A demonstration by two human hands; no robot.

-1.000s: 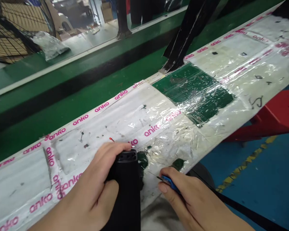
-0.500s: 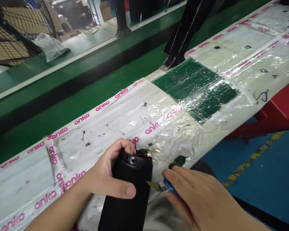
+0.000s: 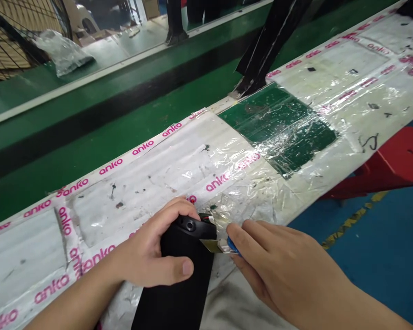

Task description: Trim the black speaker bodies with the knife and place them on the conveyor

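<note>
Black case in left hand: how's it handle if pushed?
The black case is probably stiff: its long sides look straight under the left hand's grip. It may roll, since its end looks rounded. Its dull surface suggests it isn't very slippery.

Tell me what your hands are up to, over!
Left hand gripping black case near its end. Right hand holding blue-handled knife, blade overlapping case's edge, contact unclear. Small white connector close to blade.

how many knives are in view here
1: a blue-handled knife, its blade in front of the black case, near the top end. Any others would be hidden.
</note>
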